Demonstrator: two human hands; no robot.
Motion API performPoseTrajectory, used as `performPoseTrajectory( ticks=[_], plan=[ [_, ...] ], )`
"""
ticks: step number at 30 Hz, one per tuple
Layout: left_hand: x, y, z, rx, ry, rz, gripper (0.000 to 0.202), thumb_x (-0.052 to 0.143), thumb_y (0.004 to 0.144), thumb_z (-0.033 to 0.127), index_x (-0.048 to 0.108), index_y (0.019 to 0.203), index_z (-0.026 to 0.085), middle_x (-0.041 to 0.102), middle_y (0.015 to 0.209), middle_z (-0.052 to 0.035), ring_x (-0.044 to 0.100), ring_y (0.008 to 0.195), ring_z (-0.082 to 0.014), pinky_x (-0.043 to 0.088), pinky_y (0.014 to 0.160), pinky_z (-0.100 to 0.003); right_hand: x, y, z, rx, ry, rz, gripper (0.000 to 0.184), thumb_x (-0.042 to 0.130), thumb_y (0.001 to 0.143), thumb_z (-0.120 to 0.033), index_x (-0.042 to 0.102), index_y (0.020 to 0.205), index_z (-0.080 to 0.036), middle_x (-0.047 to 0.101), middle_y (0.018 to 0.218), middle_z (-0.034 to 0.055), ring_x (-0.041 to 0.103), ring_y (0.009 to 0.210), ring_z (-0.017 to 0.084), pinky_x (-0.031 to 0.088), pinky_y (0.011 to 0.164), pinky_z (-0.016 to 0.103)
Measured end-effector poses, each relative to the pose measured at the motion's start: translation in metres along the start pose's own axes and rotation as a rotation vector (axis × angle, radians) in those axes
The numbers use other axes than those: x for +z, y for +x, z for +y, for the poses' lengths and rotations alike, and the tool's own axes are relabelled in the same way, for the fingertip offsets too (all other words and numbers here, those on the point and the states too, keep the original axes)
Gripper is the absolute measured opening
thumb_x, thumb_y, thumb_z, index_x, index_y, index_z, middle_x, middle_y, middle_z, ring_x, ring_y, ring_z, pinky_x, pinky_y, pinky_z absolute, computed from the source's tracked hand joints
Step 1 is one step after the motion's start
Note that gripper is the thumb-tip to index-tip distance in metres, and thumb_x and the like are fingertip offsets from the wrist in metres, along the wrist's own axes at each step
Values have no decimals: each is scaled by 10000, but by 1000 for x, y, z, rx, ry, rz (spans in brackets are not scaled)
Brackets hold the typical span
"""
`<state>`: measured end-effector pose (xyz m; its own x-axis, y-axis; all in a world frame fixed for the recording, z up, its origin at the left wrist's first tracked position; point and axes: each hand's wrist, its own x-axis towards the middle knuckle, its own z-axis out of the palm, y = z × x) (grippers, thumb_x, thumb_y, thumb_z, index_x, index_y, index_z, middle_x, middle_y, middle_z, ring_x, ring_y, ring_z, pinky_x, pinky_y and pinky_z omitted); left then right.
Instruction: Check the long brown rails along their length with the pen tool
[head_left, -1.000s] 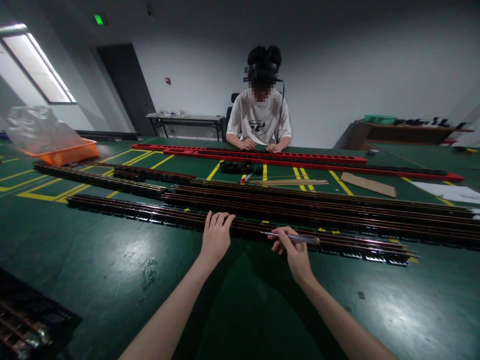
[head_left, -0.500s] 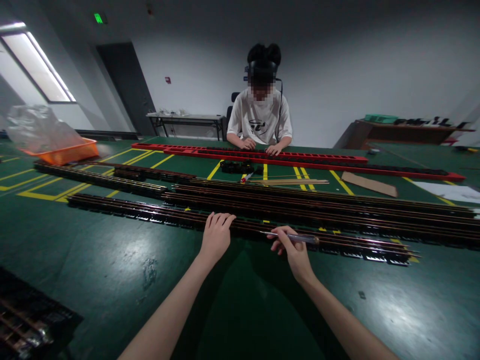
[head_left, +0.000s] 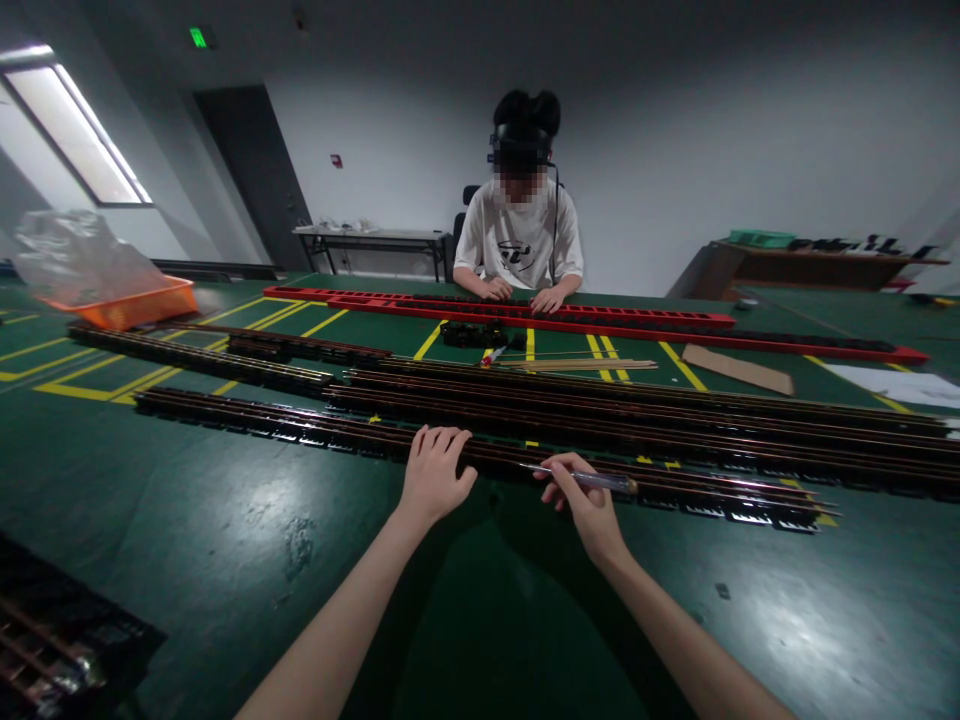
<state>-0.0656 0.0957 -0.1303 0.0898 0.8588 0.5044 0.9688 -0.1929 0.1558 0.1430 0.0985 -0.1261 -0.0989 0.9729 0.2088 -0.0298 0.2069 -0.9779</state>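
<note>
In the head view, a long black rail strip (head_left: 262, 416) with copper-coloured rods along it lies across the table in front of me. My left hand (head_left: 436, 470) rests on its near middle part, fingers laid over the top and the thumb stretched out to the right. A screwdriver (head_left: 607, 481) with a clear handle is pinched in my right hand (head_left: 589, 505). Its thin metal shaft points left, with the tip at the strip between my two hands. Whether the tip touches a rod is too small to tell.
Several more rail strips (head_left: 660, 415) lie just behind. Across the green table (head_left: 225, 560), a co-worker (head_left: 517, 235) has both hands at red trays (head_left: 637, 318). An orange basket (head_left: 150, 300) with a plastic bag stands left; cardboard (head_left: 739, 370) lies right. More strips (head_left: 60, 640) fill the lower left.
My left thumb has come out to the right, away from the fingers. The right hand and screwdriver have hardly moved.
</note>
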Motion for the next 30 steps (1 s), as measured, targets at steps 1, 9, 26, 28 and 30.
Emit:
performPoseTrajectory(
  ticks=[1, 9, 26, 28, 30],
  plan=[
    [0, 0, 0, 1, 0, 6, 339, 486, 779, 282, 592, 1082, 172, 632, 1085, -73, 519, 1057, -252, 288, 1049, -466, 0, 0, 0, -2, -5, 2, 319, 593, 774, -499, 616, 798, -181, 675, 745, 51, 571, 525, 120, 390, 428, 205],
    [4, 0, -2, 21, 26, 34, 383, 513, 804, 436, 585, 1085, 185, 631, 1087, -81, 525, 1055, -262, 309, 1029, -477, 0, 0, -1, -2, -44, 5, 335, 593, 769, -514, 609, 806, -181, 675, 748, 53, 570, 518, 120, 391, 422, 206],
    [7, 0, 1, 11, 68, 51, 348, 503, 829, 377, 583, 1089, 161, 634, 1097, -90, 524, 1084, -261, 275, 1055, -487, 0, -1, -2, -12, -50, -7, 337, 547, 811, -516, 613, 833, -186, 682, 786, 59, 578, 544, 129, 405, 433, 215],
    [8, 0, 1, 1, 77, 63, 372, 494, 828, 370, 570, 1119, 151, 629, 1112, -99, 520, 1092, -266, 273, 1056, -488, 1, -1, -3, -9, -55, -11, 336, 545, 813, -513, 613, 831, -185, 685, 794, 63, 575, 546, 131, 401, 435, 218],
    [8, 0, 1, -12, 82, 78, 384, 490, 826, 354, 559, 1142, 148, 625, 1122, -103, 518, 1098, -267, 270, 1059, -484, 1, -1, -3, -10, -61, -15, 333, 544, 816, -508, 613, 833, -182, 686, 800, 66, 572, 547, 131, 397, 436, 218]
  ],
)
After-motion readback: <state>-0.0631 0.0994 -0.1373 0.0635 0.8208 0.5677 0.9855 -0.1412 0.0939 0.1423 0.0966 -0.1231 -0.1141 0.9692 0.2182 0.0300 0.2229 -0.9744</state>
